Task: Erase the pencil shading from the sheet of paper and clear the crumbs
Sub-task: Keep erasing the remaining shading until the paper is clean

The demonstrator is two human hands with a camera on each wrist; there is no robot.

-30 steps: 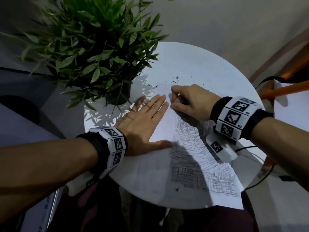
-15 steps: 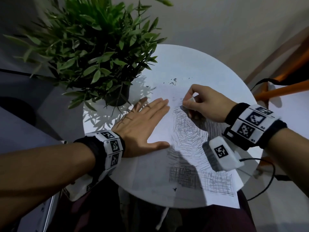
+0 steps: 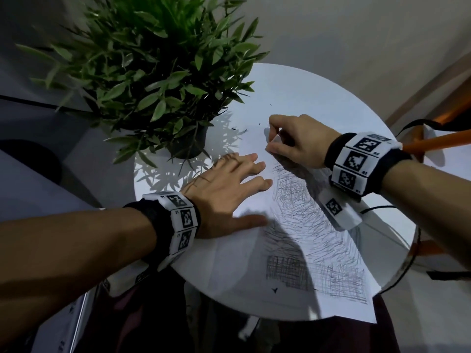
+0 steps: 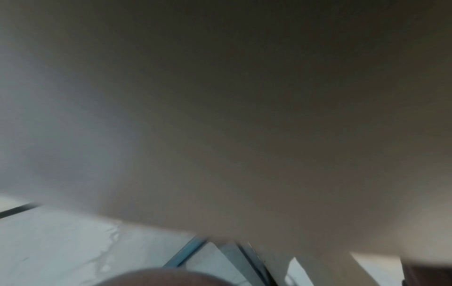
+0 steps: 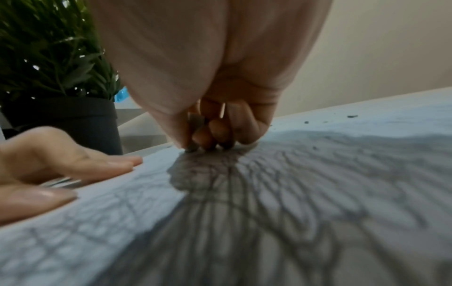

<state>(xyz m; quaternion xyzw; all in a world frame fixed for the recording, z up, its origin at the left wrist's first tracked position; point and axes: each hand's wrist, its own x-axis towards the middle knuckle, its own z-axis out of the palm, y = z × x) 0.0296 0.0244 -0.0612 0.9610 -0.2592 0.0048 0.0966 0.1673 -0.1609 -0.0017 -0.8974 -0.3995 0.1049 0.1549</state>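
Pinched in the right hand, eraser rubbing the paper just beyond the pencil shading, left hand spread flat beside it, probably steadying, crumbs past the fingertips.

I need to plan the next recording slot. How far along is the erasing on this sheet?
Early. Done: only the far end of the white sheet of paper looks rubbed clean. In hand: the right hand pinches a small white eraser there; the left hand presses the sheet flat. Left: most grey pencil shading and the dark crumbs.
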